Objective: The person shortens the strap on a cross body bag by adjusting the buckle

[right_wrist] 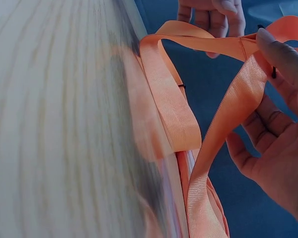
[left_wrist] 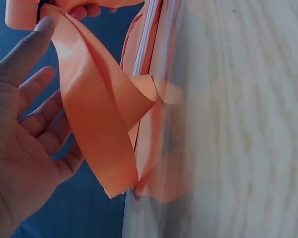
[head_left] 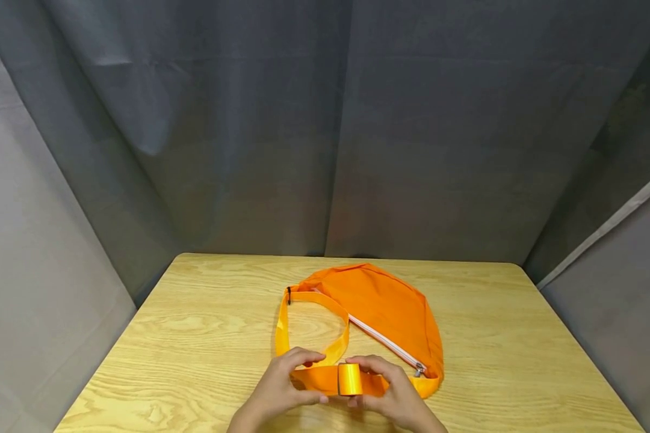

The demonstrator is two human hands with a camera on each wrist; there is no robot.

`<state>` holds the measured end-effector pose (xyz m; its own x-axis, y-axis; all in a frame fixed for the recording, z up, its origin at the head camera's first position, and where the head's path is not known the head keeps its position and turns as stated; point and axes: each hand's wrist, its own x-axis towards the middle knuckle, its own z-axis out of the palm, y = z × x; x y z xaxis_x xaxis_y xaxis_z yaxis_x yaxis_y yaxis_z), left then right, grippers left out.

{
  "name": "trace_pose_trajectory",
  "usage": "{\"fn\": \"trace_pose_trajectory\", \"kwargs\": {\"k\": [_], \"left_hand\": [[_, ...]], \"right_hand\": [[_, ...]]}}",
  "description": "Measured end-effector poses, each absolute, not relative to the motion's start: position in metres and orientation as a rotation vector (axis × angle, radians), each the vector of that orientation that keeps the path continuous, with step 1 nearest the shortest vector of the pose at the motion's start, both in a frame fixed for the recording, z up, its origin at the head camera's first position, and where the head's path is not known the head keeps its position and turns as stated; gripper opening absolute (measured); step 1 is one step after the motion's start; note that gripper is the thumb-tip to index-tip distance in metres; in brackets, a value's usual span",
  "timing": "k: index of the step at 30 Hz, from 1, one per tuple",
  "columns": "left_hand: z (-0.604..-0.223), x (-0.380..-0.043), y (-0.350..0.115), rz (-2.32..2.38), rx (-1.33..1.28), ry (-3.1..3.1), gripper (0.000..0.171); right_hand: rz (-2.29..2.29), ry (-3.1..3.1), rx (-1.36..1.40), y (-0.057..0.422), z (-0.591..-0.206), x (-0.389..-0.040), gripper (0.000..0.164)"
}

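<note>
Two hands [head_left: 279, 385] [head_left: 394, 390] holding one strap [head_left: 321, 379], one bag [head_left: 381, 307]

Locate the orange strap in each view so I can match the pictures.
Head: orange strap low, near centre.
Left wrist: orange strap left of centre, slanting down from upper left.
Right wrist: orange strap right of centre, reaching the bottom edge.
Shared landmark: wooden table, right side in left wrist, left side in right wrist.
</note>
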<state>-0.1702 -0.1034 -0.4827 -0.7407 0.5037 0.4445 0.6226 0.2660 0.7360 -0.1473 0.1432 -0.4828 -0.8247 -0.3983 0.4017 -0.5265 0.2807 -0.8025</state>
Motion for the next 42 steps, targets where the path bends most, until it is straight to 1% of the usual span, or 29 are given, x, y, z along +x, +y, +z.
{"fn": "trace_pose_trajectory", "kwargs": {"k": [3, 5, 11, 15, 21, 29, 33, 42], "left_hand": [[-0.485, -0.172, -0.105, -1.484, -1.066, -2.429, 0.047], [-0.494, -0.176, -0.106, -1.490, -1.052, -2.446, 0.042], [-0.493, -0.174, -0.104, -1.457, -1.011, -2.439, 0.021], [-0.495, -0.174, -0.103, -1.424, -1.021, -2.390, 0.011], [-0.495, -0.174, -0.106, -1.426, -1.032, -2.384, 0.010], [-0.493, -0.173, -0.125, -1.431, -0.970, -2.457, 0.010], [-0.495, -0.174, -0.132, -1.420, -0.967, -2.449, 0.010], [-0.497, -0.175, -0.121, -1.480, -1.015, -2.476, 0.012]], "right_hand": [[1.576, -2.405, 0.879, 0.143, -0.480, -0.147, 0.052], [1.581, -2.399, 0.886, 0.143, -0.481, -0.147, 0.053], [1.598, -2.391, 0.896, 0.145, -0.491, -0.150, 0.053], [1.606, -2.401, 0.890, 0.145, -0.491, -0.150, 0.051], [1.594, -2.414, 0.884, 0.146, -0.491, -0.149, 0.052], [1.560, -2.433, 0.816, 0.152, -0.491, -0.148, 0.052], [1.559, -2.418, 0.841, 0.152, -0.491, -0.147, 0.052], [1.590, -2.407, 0.878, 0.148, -0.489, -0.146, 0.053]]}}
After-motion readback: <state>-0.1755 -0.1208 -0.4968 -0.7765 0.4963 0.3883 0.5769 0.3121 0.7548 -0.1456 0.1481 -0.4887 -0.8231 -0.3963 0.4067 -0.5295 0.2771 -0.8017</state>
